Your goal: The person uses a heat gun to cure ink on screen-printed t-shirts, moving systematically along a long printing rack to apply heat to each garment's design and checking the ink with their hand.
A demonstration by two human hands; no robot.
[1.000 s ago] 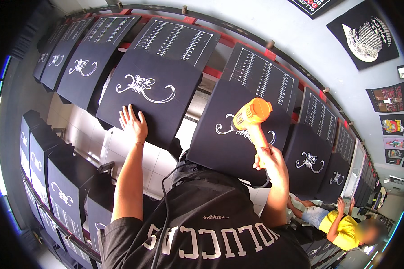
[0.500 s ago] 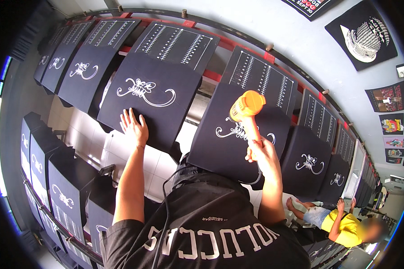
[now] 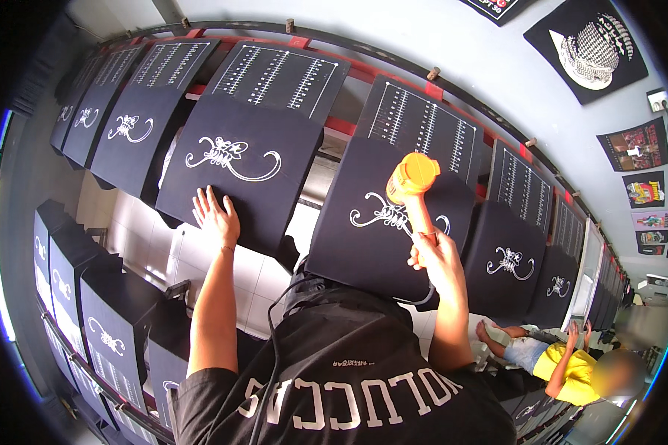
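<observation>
An orange heat gun is in my right hand, whose fingers wrap around its handle. It hangs over a black fabric panel with a white scroll-and-flower print, and hides part of that print. My left hand lies with fingers spread on the near edge of the neighbouring black panel, just below its matching white print. Both panels drape over dark boards whose far ends carry white ruled scales.
More printed panels on boards run along a red-and-black rail. Another row stands at lower left. A dark cord crosses my shirt. A person in a yellow shirt sits at lower right. Posters hang on the wall.
The view has shifted slightly, so the boards sit a little further left. The heat gun has moved slightly right over its panel. My left hand stays on the other panel.
</observation>
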